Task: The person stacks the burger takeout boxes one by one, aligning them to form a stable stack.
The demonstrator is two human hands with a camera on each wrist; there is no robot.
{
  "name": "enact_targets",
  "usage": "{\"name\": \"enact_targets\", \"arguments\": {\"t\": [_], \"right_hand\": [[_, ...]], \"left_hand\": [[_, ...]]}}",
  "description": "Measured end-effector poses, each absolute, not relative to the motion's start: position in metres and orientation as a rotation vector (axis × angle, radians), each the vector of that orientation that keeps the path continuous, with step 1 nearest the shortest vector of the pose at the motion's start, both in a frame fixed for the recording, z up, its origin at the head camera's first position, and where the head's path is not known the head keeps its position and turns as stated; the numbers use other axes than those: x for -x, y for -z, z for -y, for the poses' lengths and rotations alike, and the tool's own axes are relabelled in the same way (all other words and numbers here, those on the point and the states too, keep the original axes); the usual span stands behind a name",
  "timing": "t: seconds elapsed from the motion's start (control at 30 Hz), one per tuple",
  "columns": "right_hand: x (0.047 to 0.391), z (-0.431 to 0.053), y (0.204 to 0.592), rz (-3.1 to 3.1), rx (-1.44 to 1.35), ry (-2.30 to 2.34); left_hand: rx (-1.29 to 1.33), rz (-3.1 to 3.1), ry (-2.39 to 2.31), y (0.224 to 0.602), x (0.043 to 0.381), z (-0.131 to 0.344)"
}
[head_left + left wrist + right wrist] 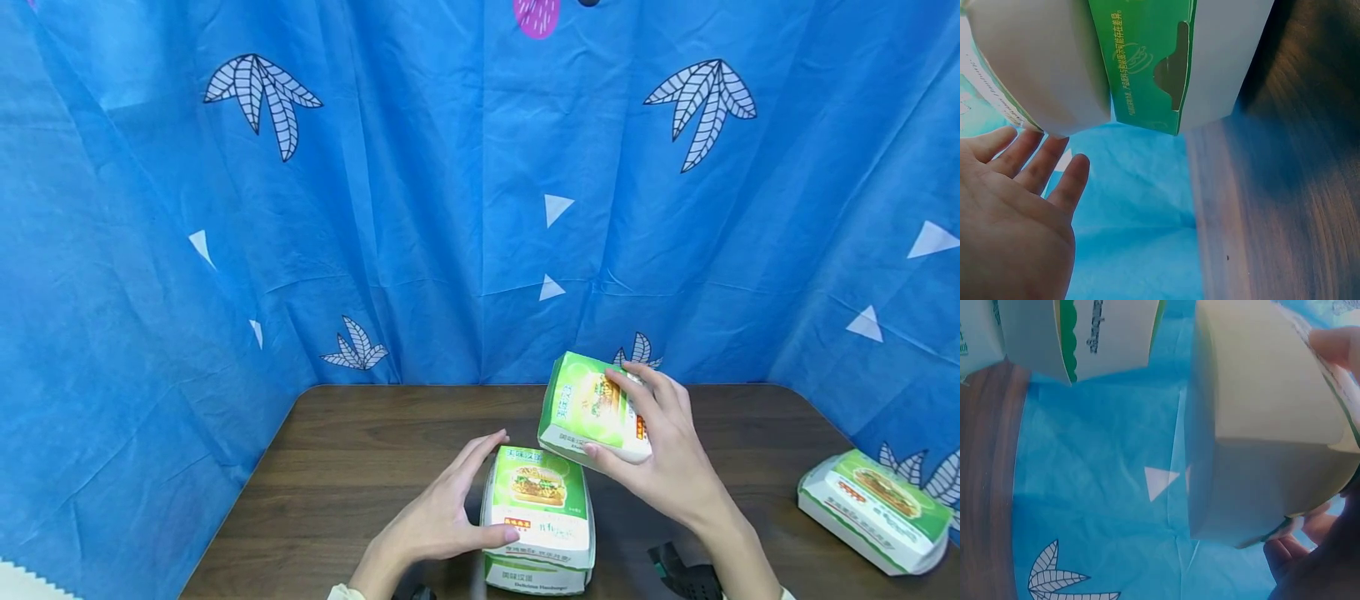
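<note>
My right hand (671, 450) grips a green-and-white hamburger box (588, 408), thumb on the near side and fingers over the far side. This box is tilted and raised, its near left corner overlapping the back of a stack in the head view. In the right wrist view, the pale underside of the held box (1266, 381) shows. Two similar boxes make up the stack, an upper box (536, 500) on a lower box (534, 577). My left hand (438, 508) spreads along the upper box's left side, thumb at the front and extended fingertips (1054, 147) right at its edge.
Another hamburger box (877, 508) lies on the right side of the dark wooden table (337, 483). A blue patterned curtain (450, 208) hangs behind the table and along both sides. A black strap (686, 575) shows by my right wrist.
</note>
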State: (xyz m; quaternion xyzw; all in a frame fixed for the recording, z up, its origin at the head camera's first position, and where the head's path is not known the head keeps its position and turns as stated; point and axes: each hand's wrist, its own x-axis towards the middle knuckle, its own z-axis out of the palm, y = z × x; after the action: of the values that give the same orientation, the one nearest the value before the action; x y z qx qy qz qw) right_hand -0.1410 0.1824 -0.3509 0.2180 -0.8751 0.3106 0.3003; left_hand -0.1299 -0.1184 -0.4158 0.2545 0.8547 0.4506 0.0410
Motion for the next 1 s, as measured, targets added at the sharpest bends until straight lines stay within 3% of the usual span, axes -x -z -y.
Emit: {"name": "enact_targets", "arguments": {"t": [1.0], "right_hand": [[0.116, -0.156, 0.347, 2.508, -0.767, -0.716]], "left_hand": [[-0.756, -2.608, -1.387, 0.414, 0.131, 0.122]]}}
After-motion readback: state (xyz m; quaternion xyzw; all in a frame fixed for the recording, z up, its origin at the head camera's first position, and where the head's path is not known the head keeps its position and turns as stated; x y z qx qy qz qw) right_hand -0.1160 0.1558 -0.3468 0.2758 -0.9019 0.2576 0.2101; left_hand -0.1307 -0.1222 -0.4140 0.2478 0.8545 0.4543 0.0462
